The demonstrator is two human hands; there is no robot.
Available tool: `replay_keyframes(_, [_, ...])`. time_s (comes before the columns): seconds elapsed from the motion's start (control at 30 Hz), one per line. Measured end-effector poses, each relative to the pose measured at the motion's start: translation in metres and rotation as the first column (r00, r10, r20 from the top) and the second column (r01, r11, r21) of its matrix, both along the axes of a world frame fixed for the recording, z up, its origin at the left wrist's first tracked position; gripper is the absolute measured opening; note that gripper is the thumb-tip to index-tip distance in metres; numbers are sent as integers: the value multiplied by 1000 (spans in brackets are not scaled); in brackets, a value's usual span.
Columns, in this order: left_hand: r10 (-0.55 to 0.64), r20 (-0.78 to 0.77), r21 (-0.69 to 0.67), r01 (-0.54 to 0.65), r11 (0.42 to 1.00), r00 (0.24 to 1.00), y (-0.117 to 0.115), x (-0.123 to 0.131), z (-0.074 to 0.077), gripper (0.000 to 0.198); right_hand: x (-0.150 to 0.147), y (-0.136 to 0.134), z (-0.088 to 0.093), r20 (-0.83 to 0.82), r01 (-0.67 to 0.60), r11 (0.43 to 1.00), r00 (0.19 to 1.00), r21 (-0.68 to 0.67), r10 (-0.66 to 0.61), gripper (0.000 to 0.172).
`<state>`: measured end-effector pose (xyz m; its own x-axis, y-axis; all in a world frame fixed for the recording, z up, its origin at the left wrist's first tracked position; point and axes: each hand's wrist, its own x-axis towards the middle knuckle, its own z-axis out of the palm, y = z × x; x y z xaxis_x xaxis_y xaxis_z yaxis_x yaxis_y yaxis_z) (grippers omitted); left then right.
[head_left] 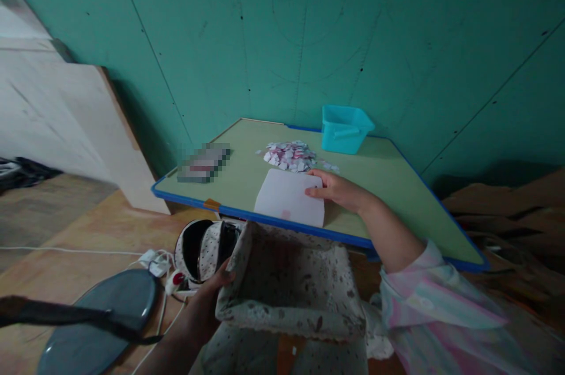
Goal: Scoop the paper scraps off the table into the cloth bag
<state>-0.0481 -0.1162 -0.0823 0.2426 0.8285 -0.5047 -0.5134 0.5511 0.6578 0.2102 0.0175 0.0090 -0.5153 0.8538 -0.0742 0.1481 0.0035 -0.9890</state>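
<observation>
My right hand (336,189) rests on a white sheet of paper (289,196) near the front edge of a low green table (388,175) with a blue rim; its fingers lie flat on the sheet. My left hand (210,294) grips the left rim of a floral fabric basket (289,286) held below the table's front edge. A pile of small pink and white paper pieces (290,155) lies just beyond the sheet. A turquoise plastic bin (344,128) stands behind the pile.
A blurred-out item (203,162) lies at the table's left corner. On the wooden floor to the left are a round patterned pouch (200,248), a white power strip with cord (154,260) and a grey oval object (101,316). A teal wall stands behind.
</observation>
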Motion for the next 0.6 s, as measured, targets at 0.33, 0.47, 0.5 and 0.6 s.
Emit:
replay_keyframes(0.33, [29,45,-8,-29,1000,999,0,-1,-6,36,5,6,1,-100,122,992,987,-29,-124,37])
replay_keyframes(0.47, [17,128,-2,-17,1000,992,1,0,-6,42,11,18,-1,-158,462,884,880,72,-447,33])
replay_keyframes(0.5, [26,142,6,-27,1000,990,1,0,-6,43,12,20,-1,-164,511,854,855,99,-493,32])
replay_keyframes(0.6, [47,128,25,-51,998,991,1,-2,-9,42,14,23,-4,-148,513,840,857,174,-493,31])
